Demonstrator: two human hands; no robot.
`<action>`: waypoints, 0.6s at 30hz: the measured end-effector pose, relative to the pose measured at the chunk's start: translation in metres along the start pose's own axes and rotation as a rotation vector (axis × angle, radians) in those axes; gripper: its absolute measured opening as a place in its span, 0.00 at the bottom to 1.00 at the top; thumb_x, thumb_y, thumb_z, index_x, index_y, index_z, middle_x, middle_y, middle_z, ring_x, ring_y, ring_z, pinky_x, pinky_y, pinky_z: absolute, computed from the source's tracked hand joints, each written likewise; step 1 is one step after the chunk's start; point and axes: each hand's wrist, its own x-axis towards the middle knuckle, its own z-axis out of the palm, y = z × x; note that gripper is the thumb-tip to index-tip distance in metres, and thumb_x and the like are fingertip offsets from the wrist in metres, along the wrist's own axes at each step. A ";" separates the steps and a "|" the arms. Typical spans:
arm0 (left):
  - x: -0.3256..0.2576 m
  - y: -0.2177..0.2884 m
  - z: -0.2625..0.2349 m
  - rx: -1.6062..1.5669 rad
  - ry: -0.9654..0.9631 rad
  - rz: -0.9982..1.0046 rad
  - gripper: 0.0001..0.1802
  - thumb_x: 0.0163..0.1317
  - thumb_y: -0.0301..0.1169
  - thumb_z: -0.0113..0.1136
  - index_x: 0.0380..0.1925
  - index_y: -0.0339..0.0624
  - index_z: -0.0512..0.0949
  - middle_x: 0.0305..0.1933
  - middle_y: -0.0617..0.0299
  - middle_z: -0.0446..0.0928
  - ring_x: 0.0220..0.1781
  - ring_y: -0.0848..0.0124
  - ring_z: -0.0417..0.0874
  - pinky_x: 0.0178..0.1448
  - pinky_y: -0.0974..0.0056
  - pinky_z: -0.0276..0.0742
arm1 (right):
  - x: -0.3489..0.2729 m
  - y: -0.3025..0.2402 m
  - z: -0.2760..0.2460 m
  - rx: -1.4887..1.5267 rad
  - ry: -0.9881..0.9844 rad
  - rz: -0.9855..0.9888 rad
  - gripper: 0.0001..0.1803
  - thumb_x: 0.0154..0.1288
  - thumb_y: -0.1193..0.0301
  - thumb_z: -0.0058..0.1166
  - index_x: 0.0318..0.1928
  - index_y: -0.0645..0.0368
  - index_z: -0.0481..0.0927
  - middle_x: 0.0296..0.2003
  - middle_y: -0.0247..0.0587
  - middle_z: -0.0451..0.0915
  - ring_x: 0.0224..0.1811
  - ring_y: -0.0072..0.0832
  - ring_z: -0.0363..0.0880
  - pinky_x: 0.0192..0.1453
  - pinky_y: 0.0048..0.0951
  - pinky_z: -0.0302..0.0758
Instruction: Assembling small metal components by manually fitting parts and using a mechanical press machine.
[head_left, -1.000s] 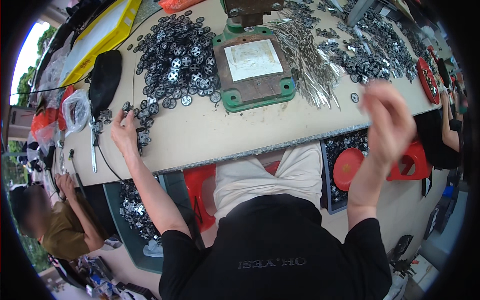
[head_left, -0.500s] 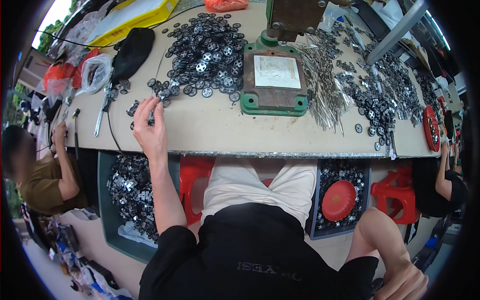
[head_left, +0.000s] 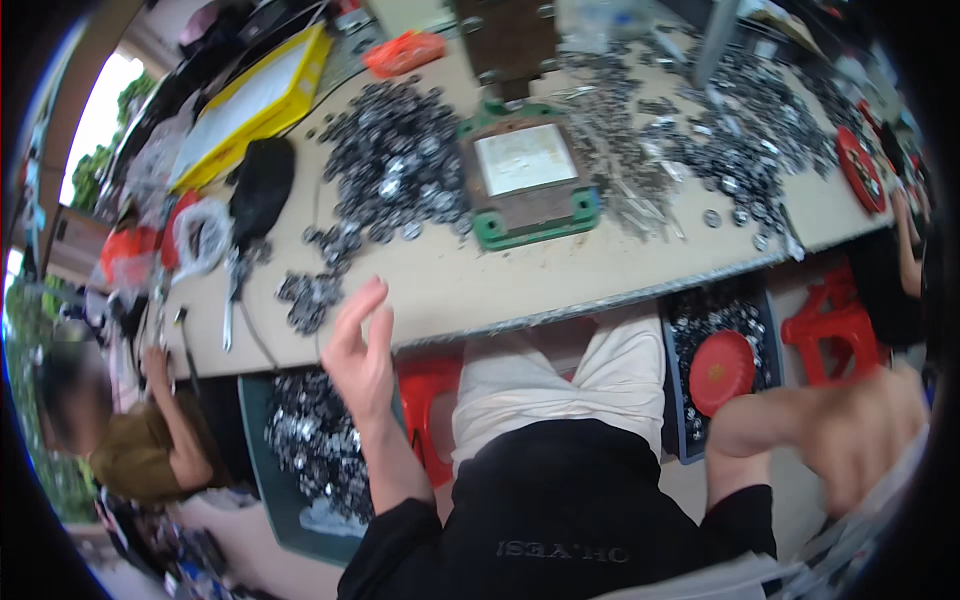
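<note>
My left hand (head_left: 360,350) is raised at the table's front edge, thumb and fingers apart, with nothing seen in it. Close beyond it lies a small cluster of dark metal-looking parts (head_left: 308,300). A big heap of small black wheels with silver spokes (head_left: 395,160) spreads to the left of a green press base (head_left: 535,240), which carries a white pad (head_left: 525,160). Out to my right side, my right hand (head_left: 865,440) is smeared by motion. Whitish translucent plastic (head_left: 850,540) runs right beside it; whether the fingers grip it is unclear.
Thin metal rods (head_left: 635,195) and more small parts (head_left: 735,150) cover the table's right. Below stand a green bin (head_left: 255,450) of parts and a grey bin (head_left: 690,445) bearing a red dish (head_left: 722,372). Red stools (head_left: 830,325) and co-workers flank me; a yellow tray (head_left: 300,70) lies far left.
My left hand has drawn back from the small parts toward the table's edge. My right hand has moved up and outward, and whitish plastic now shows by it. The whole view has tilted.
</note>
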 end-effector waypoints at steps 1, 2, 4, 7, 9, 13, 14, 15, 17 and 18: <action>-0.008 0.013 -0.001 -0.082 -0.123 0.042 0.15 0.61 0.29 0.55 0.47 0.32 0.75 0.51 0.51 0.74 0.54 0.64 0.74 0.58 0.61 0.67 | -0.024 0.016 0.026 -0.389 0.616 -0.010 0.06 0.56 0.70 0.53 0.28 0.61 0.78 0.28 0.40 0.77 0.27 0.26 0.77 0.27 0.24 0.72; -0.019 0.040 0.012 -0.306 -0.166 0.121 0.19 0.62 0.33 0.53 0.49 0.33 0.73 0.55 0.50 0.70 0.57 0.60 0.71 0.59 0.56 0.66 | -0.048 0.029 0.020 -0.442 0.626 -0.011 0.06 0.56 0.70 0.53 0.28 0.61 0.78 0.28 0.40 0.77 0.27 0.26 0.77 0.27 0.24 0.72; -0.046 0.091 0.036 -0.613 -0.306 0.188 0.24 0.63 0.42 0.49 0.53 0.36 0.70 0.61 0.49 0.63 0.62 0.55 0.65 0.60 0.49 0.63 | -0.104 0.055 -0.008 -0.419 0.920 0.263 0.12 0.60 0.66 0.51 0.25 0.61 0.76 0.19 0.35 0.71 0.17 0.22 0.66 0.21 0.24 0.63; -0.095 0.098 0.023 -1.199 -0.467 -0.251 0.25 0.66 0.43 0.42 0.56 0.36 0.58 0.57 0.42 0.66 0.59 0.54 0.69 0.65 0.43 0.52 | -0.141 0.103 -0.039 -0.252 1.154 0.495 0.15 0.65 0.67 0.47 0.30 0.69 0.77 0.15 0.33 0.68 0.12 0.15 0.56 0.17 0.20 0.52; -0.079 0.098 0.013 -1.184 -0.371 -0.176 0.22 0.66 0.41 0.43 0.52 0.37 0.61 0.53 0.44 0.68 0.55 0.55 0.70 0.61 0.46 0.56 | -0.148 0.126 -0.042 -0.170 1.149 0.555 0.15 0.66 0.66 0.48 0.35 0.68 0.79 0.16 0.30 0.67 0.14 0.13 0.57 0.18 0.18 0.50; -0.004 0.103 -0.007 -0.847 0.321 0.115 0.12 0.64 0.36 0.49 0.37 0.39 0.73 0.38 0.53 0.75 0.40 0.63 0.76 0.47 0.58 0.72 | -0.132 0.131 -0.038 -0.389 1.040 0.625 0.10 0.65 0.73 0.46 0.42 0.65 0.77 0.20 0.32 0.71 0.16 0.12 0.63 0.18 0.17 0.58; -0.002 0.100 0.002 -0.722 0.507 0.168 0.11 0.63 0.35 0.50 0.33 0.39 0.76 0.34 0.55 0.77 0.36 0.65 0.77 0.43 0.61 0.76 | -0.130 0.130 -0.038 -0.475 1.041 0.670 0.10 0.64 0.73 0.48 0.41 0.66 0.77 0.20 0.32 0.72 0.18 0.13 0.65 0.19 0.17 0.59; -0.010 0.086 0.015 -0.750 0.500 0.130 0.11 0.63 0.35 0.50 0.33 0.39 0.76 0.34 0.55 0.77 0.36 0.65 0.77 0.43 0.61 0.76 | -0.130 0.134 -0.039 -0.530 1.028 0.644 0.09 0.63 0.74 0.50 0.39 0.66 0.78 0.20 0.30 0.72 0.19 0.13 0.66 0.21 0.18 0.61; -0.028 0.063 0.034 -0.750 0.244 -0.027 0.10 0.62 0.33 0.52 0.34 0.38 0.76 0.35 0.56 0.77 0.36 0.67 0.77 0.42 0.62 0.76 | -0.127 0.138 -0.038 -0.688 1.023 0.627 0.07 0.59 0.74 0.53 0.36 0.65 0.79 0.21 0.32 0.75 0.21 0.16 0.69 0.23 0.21 0.64; -0.037 0.052 0.038 -0.731 0.114 -0.093 0.09 0.61 0.32 0.53 0.34 0.38 0.76 0.35 0.56 0.77 0.36 0.68 0.77 0.42 0.63 0.76 | -0.122 0.136 -0.033 -0.912 0.970 0.607 0.07 0.58 0.73 0.55 0.34 0.65 0.79 0.21 0.35 0.75 0.21 0.19 0.70 0.23 0.23 0.65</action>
